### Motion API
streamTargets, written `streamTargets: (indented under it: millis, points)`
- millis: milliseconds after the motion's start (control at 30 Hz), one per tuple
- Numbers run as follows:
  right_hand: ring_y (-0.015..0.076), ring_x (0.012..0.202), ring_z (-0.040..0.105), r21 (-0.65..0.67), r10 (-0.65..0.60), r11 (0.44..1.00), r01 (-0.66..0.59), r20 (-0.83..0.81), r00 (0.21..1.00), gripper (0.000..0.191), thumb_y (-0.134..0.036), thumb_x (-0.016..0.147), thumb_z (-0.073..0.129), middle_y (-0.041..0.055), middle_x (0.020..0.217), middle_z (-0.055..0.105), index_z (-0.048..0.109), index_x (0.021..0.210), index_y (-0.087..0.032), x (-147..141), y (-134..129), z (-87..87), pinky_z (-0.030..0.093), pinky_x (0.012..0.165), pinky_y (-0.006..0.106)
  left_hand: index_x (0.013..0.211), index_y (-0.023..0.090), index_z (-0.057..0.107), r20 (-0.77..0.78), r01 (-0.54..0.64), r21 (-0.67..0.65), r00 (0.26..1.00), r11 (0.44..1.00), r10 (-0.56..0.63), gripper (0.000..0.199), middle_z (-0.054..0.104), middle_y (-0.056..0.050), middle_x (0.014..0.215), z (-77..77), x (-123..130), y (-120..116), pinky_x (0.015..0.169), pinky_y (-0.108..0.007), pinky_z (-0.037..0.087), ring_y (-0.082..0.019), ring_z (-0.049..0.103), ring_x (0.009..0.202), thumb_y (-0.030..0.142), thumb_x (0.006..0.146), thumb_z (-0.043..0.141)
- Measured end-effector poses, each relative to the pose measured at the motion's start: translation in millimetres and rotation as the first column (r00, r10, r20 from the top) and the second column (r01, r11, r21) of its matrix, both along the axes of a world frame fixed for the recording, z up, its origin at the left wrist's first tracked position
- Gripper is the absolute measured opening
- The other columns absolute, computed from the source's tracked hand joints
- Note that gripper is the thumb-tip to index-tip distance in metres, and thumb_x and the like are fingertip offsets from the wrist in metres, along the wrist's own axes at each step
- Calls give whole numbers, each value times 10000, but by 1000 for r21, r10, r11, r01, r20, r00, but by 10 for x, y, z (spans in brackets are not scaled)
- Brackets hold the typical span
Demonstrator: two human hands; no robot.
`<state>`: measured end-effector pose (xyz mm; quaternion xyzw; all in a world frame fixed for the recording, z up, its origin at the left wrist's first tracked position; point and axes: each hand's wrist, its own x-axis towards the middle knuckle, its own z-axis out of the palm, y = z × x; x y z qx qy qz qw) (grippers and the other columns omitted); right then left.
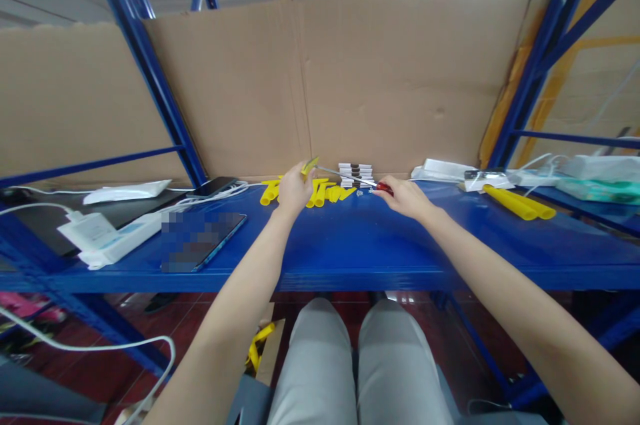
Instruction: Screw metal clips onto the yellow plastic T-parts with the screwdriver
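My left hand (295,190) is closed on a small yellow plastic piece (311,166), held up above the back of the blue shelf. My right hand (404,197) grips the red handle of a screwdriver (384,188). Its long metal shaft points left, with the tip at or close to the yellow piece; whether they touch I cannot tell. Under and beside my left hand lie several yellow tubes (320,194) and smaller yellow pieces (346,193). Behind the shaft stands a stack of small white and dark pieces (355,172). Tiny metal bits (359,192) lie near it.
A phone or tablet (204,242) and a white power strip (125,238) lie on the left. Two yellow tubes (520,202) and white packets (443,170) are at the right. Cardboard (375,78) walls the back; blue posts (150,72) flank it. Below, a box (273,352) holds yellow pieces.
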<state>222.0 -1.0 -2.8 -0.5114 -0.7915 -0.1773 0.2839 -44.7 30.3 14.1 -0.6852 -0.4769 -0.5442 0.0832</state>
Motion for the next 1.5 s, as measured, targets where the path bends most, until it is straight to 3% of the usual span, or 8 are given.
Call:
streamTargets:
  millis: [167,300,433,633,767,933,1200,1500]
  points:
    - [230,722,660,-12,6,1000,-6,-45,999,200,-340,874,538,80,839,712,552,1009,-193,4,28,-26,403,591,278,1070,182,659,24,-12,7,1000,1000,12,245,708,-101,1090,-69,25,19,930,-320,473,-234,643,1059,207,865,526]
    - [257,782,669,1,-44,999,44,7,999,219,-371,896,509,103,875,717,580,992,-187,-10,15,-35,409,618,295,1085,158,648,53,19,2,998,1000,-19,256,701,-115,1101,-84,33,20,951,-338,467,-234,636,1075,206,881,500]
    - [257,858,671,-8,-10,1000,10,38,999,250,-377,931,456,112,933,719,597,1012,-187,-47,-10,-40,421,660,298,1091,149,642,73,41,11,996,999,-41,256,696,-119,1116,-83,19,23,968,-336,461,-224,630,1088,196,884,499]
    - [235,779,664,-73,11,997,-14,-34,999,235,-370,885,536,97,899,711,547,1025,-182,-51,15,-76,418,620,282,1078,181,647,74,51,-15,996,999,-50,238,695,-103,1127,-114,4,46,984,-337,459,-221,618,1119,190,882,513]
    - [228,760,656,-33,11,999,-12,-12,1000,178,-339,890,508,84,874,706,562,981,-196,-33,39,-99,409,614,282,1081,166,645,78,71,-14,995,997,-69,237,689,-119,1136,-125,-3,56,993,-346,455,-229,613,1130,197,883,516]
    - [241,821,667,4,10,1000,-10,35,999,242,-385,923,455,93,927,717,605,993,-208,-64,17,-88,418,645,294,1079,168,640,97,53,43,994,998,-57,239,700,-105,1113,-128,-18,79,984,-344,467,-218,629,1097,213,888,504]
    - [228,724,658,-53,23,998,-26,-58,998,227,-351,874,542,87,861,707,543,1025,-183,-33,15,-68,406,586,275,1064,169,649,79,53,40,995,998,-56,230,701,-102,1125,-132,-4,86,1000,-340,459,-211,627,1106,196,880,513]
    - [245,833,671,-28,-11,1000,13,70,997,259,-394,940,433,101,923,719,592,999,-198,-62,-14,-53,408,636,289,1058,180,657,80,29,55,996,998,-34,229,709,-88,1109,-130,-11,80,986,-332,471,-208,631,1102,201,880,515]
